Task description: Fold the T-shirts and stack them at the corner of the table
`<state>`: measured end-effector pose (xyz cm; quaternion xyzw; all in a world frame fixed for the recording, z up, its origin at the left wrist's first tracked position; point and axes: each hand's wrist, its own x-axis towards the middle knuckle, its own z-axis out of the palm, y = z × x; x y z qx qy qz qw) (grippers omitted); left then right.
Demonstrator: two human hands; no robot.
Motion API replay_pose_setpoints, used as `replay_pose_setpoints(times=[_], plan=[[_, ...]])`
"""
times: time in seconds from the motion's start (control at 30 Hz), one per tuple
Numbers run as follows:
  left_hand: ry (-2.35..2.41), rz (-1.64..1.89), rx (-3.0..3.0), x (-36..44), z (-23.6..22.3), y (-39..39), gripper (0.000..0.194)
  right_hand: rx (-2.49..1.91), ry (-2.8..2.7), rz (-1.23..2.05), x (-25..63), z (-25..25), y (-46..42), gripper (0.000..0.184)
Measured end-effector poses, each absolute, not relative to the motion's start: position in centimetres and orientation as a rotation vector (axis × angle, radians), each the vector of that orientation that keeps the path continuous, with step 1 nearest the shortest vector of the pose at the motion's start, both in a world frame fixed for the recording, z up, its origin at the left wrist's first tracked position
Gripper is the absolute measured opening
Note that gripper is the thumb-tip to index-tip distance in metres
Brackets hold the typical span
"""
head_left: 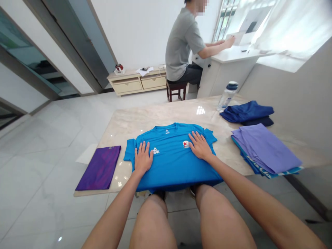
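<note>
At the left end of the pale stone counter (112,133), I can see a folded purple garment (100,169) lying flat near the front edge. Beyond it, farther off against the wall, sits a low cream cabinet (141,84) with drawers.

Next comes the left hand (143,159), palm down on a bright blue shirt (172,166), its fingers (144,148) parted and gripping nothing, beside a white logo (155,151). The shirt lies spread over the middle of the counter, its collar on the far side and its lower part at the near edge. In the background, another person (177,48) is sitting on a dark stool (176,90).

The right hand (201,147) also rests flat on the shirt, fingers released and splayed, just beside a white patch with a red star (185,144).

Farther right stands a clear bottle (225,98) with a blue lid, then dark blue cloth (246,112), and nearer, a folded lavender garment (267,148) on top of blue fabric (252,165).
</note>
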<state>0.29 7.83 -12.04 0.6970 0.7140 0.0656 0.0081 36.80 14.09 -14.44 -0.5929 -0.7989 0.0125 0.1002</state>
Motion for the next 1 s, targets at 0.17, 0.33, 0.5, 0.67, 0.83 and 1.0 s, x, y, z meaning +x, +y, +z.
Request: replay_pose_setpoints(times=[0.17, 0.33, 0.5, 0.67, 0.83, 1.0], plan=[[2.244, 0.138, 2.210, 0.8, -11.6, 3.6, 0.066, -1.781, -2.344, 0.098, 36.8, -13.8, 9.3, 0.067], [2.273, 0.045, 2.227, 1.0, -11.5, -0.6, 0.066, -1.814, -2.320, 0.184, 37.3, -13.3, 3.8, 0.066], [2.177, -0.103, 2.300, 0.2, -9.7, -1.9, 0.064, -1.784, -2.372, 0.156, 38.7, -12.0, 1.7, 0.059], [2.024, -0.041, 2.349, 0.3, -7.8, 0.0, 0.061, -1.707, -2.395, 0.166, 37.9, -9.4, 3.7, 0.047], [1.982, 0.150, 2.323, 1.3, -11.2, 3.4, 0.063, -1.773, -2.266, 0.332, 35.2, -11.2, 7.0, 0.061], [2.137, 0.220, 2.271, 1.1, -13.9, 5.9, 0.068, -1.785, -2.224, 0.320, 35.3, -13.0, 9.2, 0.068]])
